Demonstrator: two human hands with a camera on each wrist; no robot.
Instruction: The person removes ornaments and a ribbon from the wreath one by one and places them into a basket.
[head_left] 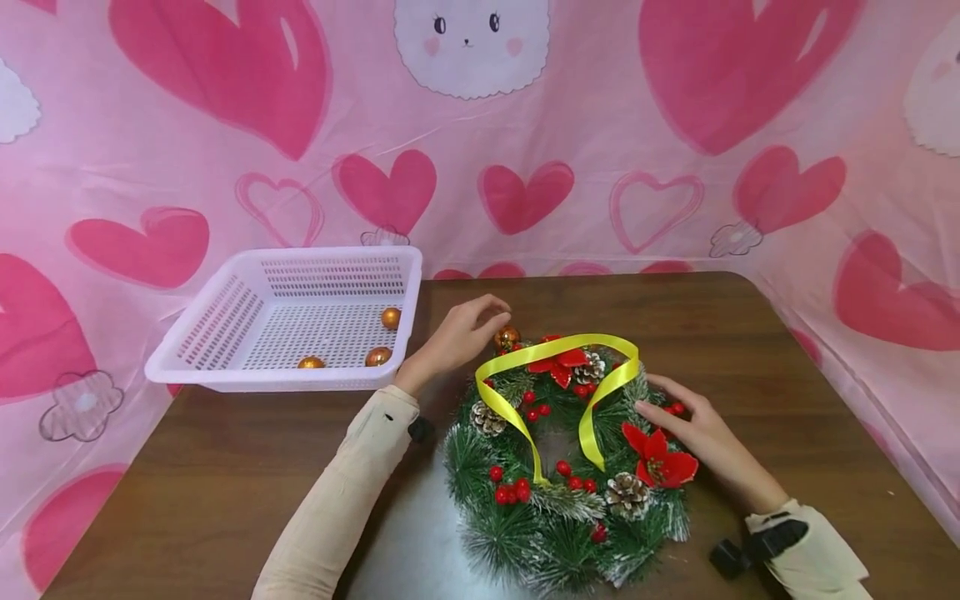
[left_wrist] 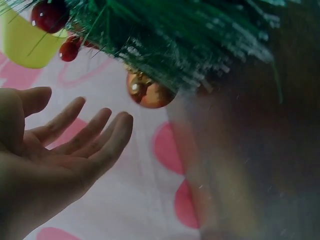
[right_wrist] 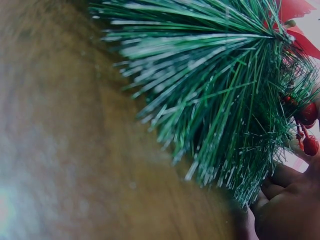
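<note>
A green Christmas wreath [head_left: 502, 533] lies on the table, dressed with red berries, pinecones, red flowers and a looped yellow ribbon [head_left: 600, 340]. At its far left edge hangs a shiny gold ball ornament [head_left: 507, 337]. My left hand [head_left: 461, 337] is beside that ball, its fingers loosely bent and holding nothing; the left wrist view shows a gap between the fingertips and the ball [left_wrist: 152, 92]. My right hand [head_left: 708, 442] grips the wreath's right side, thumb over the greenery near a red flower [head_left: 656, 458]. Foliage partly hides its fingers, also in the right wrist view.
A white plastic basket [head_left: 281, 379] stands at the back left with gold balls [head_left: 391, 317] inside. The brown wooden table [head_left: 690, 312] ends at a pink heart-printed cloth [head_left: 525, 125]. A pale, shiny patch lies on the table left of the wreath.
</note>
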